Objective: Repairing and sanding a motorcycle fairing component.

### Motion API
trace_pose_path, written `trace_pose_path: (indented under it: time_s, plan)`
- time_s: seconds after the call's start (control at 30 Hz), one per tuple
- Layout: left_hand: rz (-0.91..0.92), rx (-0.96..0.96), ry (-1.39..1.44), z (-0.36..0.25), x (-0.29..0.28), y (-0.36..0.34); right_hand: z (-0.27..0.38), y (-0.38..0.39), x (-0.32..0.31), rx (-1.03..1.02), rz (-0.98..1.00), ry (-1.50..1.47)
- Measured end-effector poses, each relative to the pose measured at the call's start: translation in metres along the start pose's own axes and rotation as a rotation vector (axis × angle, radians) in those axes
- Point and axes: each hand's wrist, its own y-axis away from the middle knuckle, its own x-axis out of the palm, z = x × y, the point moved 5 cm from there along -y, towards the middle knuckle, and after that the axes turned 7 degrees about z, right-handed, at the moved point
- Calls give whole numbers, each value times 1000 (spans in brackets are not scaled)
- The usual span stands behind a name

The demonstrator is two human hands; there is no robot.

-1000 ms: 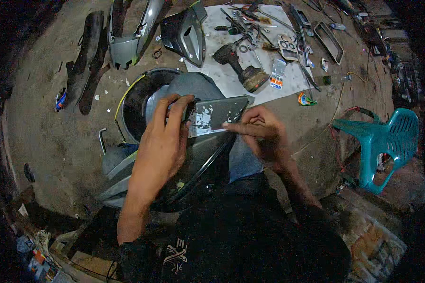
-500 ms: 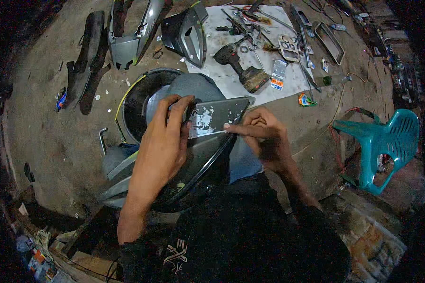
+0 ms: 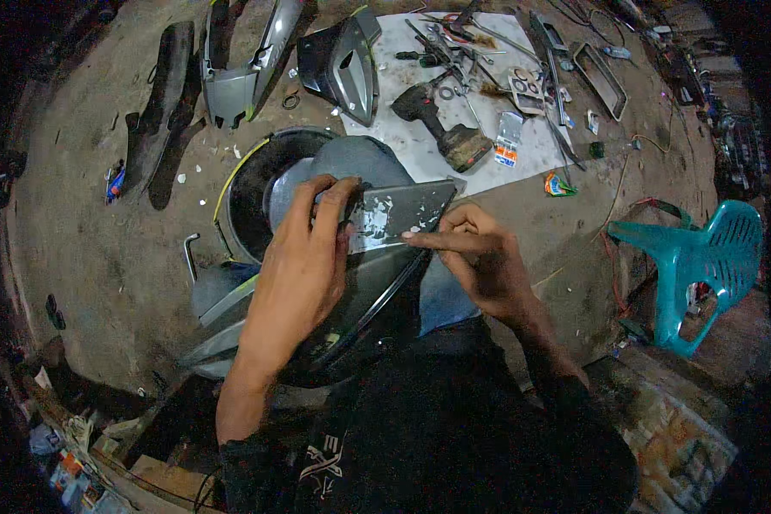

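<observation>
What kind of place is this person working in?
Probably a repair workshop, perhaps for motorbikes: a cordless drill and loose hand tools lie on a white sheet, molded panels are spread on the stained floor, and the left hand holds a scuffed grey panel.

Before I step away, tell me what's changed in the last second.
The right hand seems to have slid its extended fingertip slightly left along the dark grey panel patched with white. The whole scene sits slightly further right. Nothing was newly gripped or released: the left hand still holds the panel. The dusty black cordless drill and teal plastic chair stayed put.
</observation>
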Motion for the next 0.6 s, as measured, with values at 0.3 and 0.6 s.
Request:
trace_pose_path:
  time_s: [0.3,0.6]
  plan:
    - [0,34,30,-2,-3,-1,-6,8,-8,-139,-181,76]
    - [103,-67,116,-4,-5,1,-6,16,-12,-437,-98,302]
